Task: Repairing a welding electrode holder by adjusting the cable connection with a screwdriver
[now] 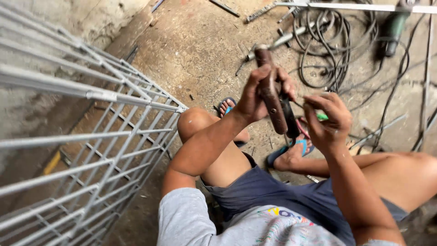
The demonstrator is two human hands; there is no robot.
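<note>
I crouch on a dusty floor. My left hand [257,93] is wrapped around a rusty brown tool handle [268,86] that points up and away from me, with a dark part [290,117] below it. My right hand [328,119] is next to the tool's lower end, fingers curled around a small green thing [322,116] that is mostly hidden. Both hands are raised in front of my knees, above my feet in blue sandals [291,150].
A grey painted metal grille [91,146] leans at the left, close to my left knee. Black cables [327,50] lie coiled on the floor ahead, with a green power tool [393,27] at the top right, loose metal rods [273,43] and a long bar [355,7].
</note>
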